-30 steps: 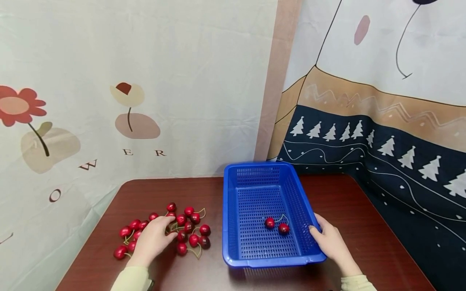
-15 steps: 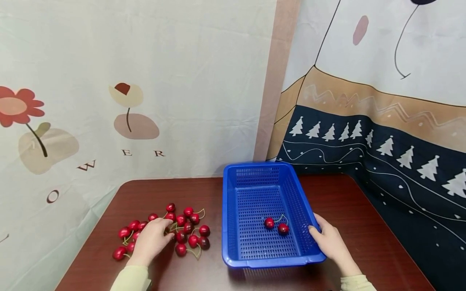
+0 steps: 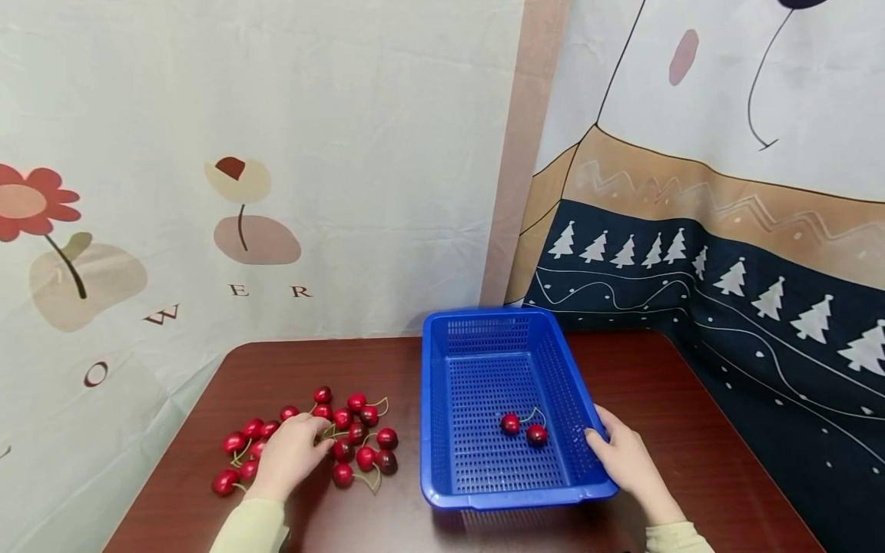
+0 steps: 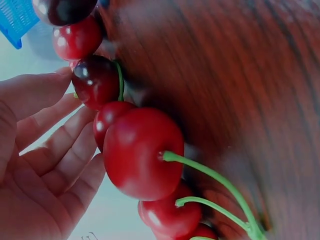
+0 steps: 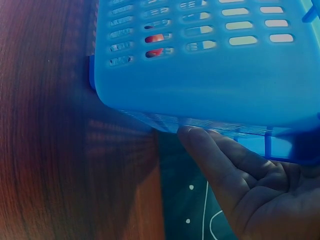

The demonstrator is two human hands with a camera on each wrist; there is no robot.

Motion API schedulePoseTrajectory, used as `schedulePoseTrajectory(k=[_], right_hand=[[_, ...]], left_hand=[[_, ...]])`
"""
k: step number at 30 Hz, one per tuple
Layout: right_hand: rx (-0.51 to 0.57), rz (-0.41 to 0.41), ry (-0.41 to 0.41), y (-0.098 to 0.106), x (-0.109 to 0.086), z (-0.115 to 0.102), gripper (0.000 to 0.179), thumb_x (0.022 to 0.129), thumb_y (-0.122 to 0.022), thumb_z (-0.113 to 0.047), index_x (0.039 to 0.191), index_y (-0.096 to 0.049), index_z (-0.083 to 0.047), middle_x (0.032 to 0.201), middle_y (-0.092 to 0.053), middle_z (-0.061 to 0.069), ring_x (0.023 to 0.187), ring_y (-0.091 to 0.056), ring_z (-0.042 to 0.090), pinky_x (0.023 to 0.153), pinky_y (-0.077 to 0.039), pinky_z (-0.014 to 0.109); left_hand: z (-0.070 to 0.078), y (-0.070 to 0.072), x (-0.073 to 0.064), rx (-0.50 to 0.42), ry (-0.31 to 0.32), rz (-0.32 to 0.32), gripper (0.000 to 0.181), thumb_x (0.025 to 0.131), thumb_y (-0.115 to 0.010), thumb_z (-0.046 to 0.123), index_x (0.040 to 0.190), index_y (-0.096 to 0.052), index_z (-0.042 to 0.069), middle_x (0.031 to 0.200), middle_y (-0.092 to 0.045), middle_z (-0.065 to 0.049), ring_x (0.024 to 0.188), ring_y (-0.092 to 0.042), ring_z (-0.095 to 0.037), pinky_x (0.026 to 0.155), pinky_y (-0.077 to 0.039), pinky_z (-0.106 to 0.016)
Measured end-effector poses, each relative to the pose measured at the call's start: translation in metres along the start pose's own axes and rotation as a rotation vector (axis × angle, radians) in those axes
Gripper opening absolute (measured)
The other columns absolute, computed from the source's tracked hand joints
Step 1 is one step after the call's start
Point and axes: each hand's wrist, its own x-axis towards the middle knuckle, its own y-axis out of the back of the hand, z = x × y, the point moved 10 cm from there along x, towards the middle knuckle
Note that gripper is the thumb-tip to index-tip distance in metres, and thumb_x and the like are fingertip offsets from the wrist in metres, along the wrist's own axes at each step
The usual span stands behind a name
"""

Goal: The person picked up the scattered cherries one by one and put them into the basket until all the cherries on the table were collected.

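My left hand [image 3: 290, 453] reaches into a spread of red cherries [image 3: 366, 458] on the left of the table. Its thumb and forefinger stand apart near green stems; in the left wrist view, the thumb tip is right at a dark red cherry [image 4: 96, 81]. The other fingers [image 4: 70, 150] extend loosely behind the fruit. My right hand [image 3: 625, 453] grips the right side of a blue plastic basket [image 3: 434, 415], thumb over the rim and fingers [image 5: 210, 155] against the outer wall. Two cherries [image 3: 523, 430] joined by their stems lie inside the basket.
A brown wood-grain table [image 3: 359, 522] carries everything. Behind it hangs a pale printed cloth [image 3: 380, 192], with a dark tree-patterned cloth [image 3: 622, 284] at the right. More cherries [image 3: 235, 461] lie left of my left hand.
My left thumb and forefinger have drawn somewhat closer together among the cherries. My right hand and the basket stay in place; the view has shifted slightly.
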Motion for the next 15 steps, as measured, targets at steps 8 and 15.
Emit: schedulePoseTrajectory(k=[8, 15], right_hand=[[-0.006, 0.008, 0.007, 0.001, 0.000, -0.002, 0.045, 0.097, -0.054, -0.009, 0.140, -0.048, 0.003, 0.107, -0.068, 0.024, 0.073, -0.069, 0.022, 0.060, -0.057, 0.032], [-0.004, 0.003, 0.010, 0.000, -0.001, -0.002, 0.045, 0.098, -0.054, -0.009, 0.140, -0.046, 0.004, 0.107, -0.067, 0.025, 0.072, -0.069, 0.023, 0.060, -0.057, 0.034]], left_hand=[[0.004, -0.001, 0.006, 0.038, -0.039, 0.025, 0.014, 0.075, -0.084, 0.010, 0.083, -0.073, 0.009, 0.083, -0.064, -0.005, 0.079, -0.061, -0.026, 0.076, -0.055, -0.046], [0.012, -0.003, 0.014, 0.086, -0.079, -0.012, 0.016, 0.074, -0.084, 0.009, 0.073, -0.070, 0.015, 0.077, -0.063, -0.001, 0.077, -0.059, -0.024, 0.071, -0.054, -0.042]])
